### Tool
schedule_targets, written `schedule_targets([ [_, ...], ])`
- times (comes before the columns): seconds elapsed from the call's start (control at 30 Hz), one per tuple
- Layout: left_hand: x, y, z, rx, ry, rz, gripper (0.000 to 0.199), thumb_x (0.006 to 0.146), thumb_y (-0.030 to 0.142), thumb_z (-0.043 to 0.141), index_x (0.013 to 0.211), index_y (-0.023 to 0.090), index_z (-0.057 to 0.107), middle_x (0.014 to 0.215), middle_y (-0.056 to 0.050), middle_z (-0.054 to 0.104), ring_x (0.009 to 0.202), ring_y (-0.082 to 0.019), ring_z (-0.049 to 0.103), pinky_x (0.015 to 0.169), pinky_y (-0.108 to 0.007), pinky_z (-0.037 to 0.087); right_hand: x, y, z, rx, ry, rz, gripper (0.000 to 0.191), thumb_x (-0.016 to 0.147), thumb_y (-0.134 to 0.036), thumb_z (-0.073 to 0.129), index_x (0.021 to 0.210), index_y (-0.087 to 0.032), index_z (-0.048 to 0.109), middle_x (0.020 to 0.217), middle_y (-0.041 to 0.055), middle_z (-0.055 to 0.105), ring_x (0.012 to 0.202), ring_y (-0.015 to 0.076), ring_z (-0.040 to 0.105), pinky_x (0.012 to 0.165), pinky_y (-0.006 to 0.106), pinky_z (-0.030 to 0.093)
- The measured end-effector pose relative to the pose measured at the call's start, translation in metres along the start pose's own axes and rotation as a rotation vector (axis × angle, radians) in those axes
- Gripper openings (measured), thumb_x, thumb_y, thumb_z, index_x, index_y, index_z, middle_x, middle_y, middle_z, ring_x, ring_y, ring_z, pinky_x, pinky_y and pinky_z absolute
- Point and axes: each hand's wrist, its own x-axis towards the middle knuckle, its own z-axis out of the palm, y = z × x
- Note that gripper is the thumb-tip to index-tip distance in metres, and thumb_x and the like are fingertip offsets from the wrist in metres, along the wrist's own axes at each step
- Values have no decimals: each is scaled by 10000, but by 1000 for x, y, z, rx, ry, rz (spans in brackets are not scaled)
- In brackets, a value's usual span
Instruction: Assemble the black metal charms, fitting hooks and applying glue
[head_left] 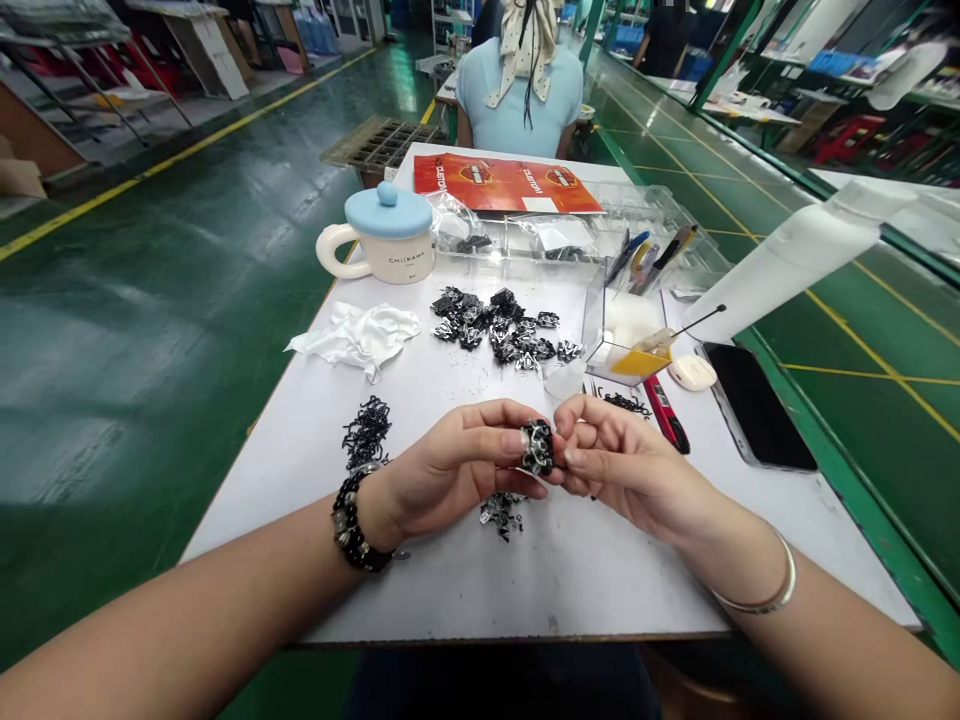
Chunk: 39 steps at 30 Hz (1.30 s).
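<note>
Between thumb and fingers, my left hand grips a small black and silver part above the white table. My right hand is closed in a pinch at the part's right edge; whatever its fingertips hold is too small to make out. Below my left hand lies a small pile of silver and black pieces. A heap of thin black pieces is left of it. Farther back sits a larger cluster of black and silver parts.
A lidded mug and white cloth stand back left. On the right are a clear pen box, red cutter, phone and leaning white bottle. A person sits beyond the orange packaging.
</note>
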Motion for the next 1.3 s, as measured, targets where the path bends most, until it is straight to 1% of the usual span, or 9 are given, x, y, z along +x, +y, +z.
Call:
schedule_targets([
  [0.2, 0, -1, 1, -8, -8, -14, 249, 671, 217, 743, 862, 107, 626, 801, -75, 708, 767, -185, 681, 724, -281, 538, 2, 6, -1, 313, -6, 109, 197, 717, -107, 702, 800, -152, 530, 733, -13, 642, 600, 46, 618, 574, 123, 471],
  [0.37, 0, -3, 2, -9, -15, -11, 243, 666, 204, 751, 854, 99, 639, 816, -80, 717, 748, -177, 691, 728, -265, 557, 1, 9, -1, 378, -32, 175, 158, 742, -84, 672, 808, -139, 540, 655, -31, 613, 573, 35, 601, 678, 164, 510],
  [0.47, 0, -2, 2, -6, -17, 11, 218, 682, 185, 734, 860, 95, 648, 829, -88, 722, 769, -177, 693, 737, -256, 561, 0, 9, 0, 377, -9, 151, 139, 757, -108, 676, 837, -140, 566, 704, -18, 640, 608, 29, 621, 686, 139, 504],
  [0.63, -1, 1, 4, -69, -1, 77, 175, 716, 179, 696, 862, 92, 657, 877, -87, 728, 794, -166, 699, 764, -224, 563, -1, 10, 3, 184, 31, -63, 107, 769, -161, 690, 854, -159, 625, 739, 2, 666, 679, 41, 631, 647, 112, 492],
  [0.8, -2, 1, 7, -122, -1, 78, 170, 719, 179, 692, 861, 94, 656, 841, -77, 733, 791, -164, 705, 766, -214, 567, -2, 15, 2, -19, 89, -187, 74, 784, -197, 679, 851, -211, 653, 760, -14, 682, 695, 40, 634, 662, 129, 507],
  [0.9, -2, -1, 9, -140, 14, 71, 165, 730, 184, 684, 862, 90, 654, 848, -84, 732, 802, -163, 703, 782, -215, 563, -3, 16, 1, -350, 182, -404, 67, 804, -204, 653, 867, -227, 657, 805, -1, 666, 755, 77, 623, 687, 194, 516],
  [1.03, -2, -4, 9, -165, 21, 64, 142, 729, 162, 677, 851, 94, 649, 849, -83, 731, 814, -163, 699, 791, -223, 562, -6, 14, -2, -840, 264, -741, 146, 817, -102, 599, 904, -212, 639, 825, 24, 631, 806, 122, 583, 701, 271, 487],
  [1.2, -3, -7, 7, -172, 39, 68, 153, 729, 167, 672, 861, 91, 649, 858, -82, 720, 822, -175, 692, 791, -236, 561, -6, 6, -5, -1085, 216, -943, 202, 766, -19, 601, 903, -166, 623, 836, 51, 617, 796, 147, 572, 683, 314, 485],
  [1.3, -3, -9, 6, -168, 74, 78, 157, 746, 179, 656, 877, 93, 653, 893, -77, 712, 837, -177, 686, 792, -230, 555, -9, 1, -3, -1150, 328, -1020, 198, 734, -2, 626, 866, -150, 638, 827, 56, 615, 786, 150, 570, 674, 313, 472],
])
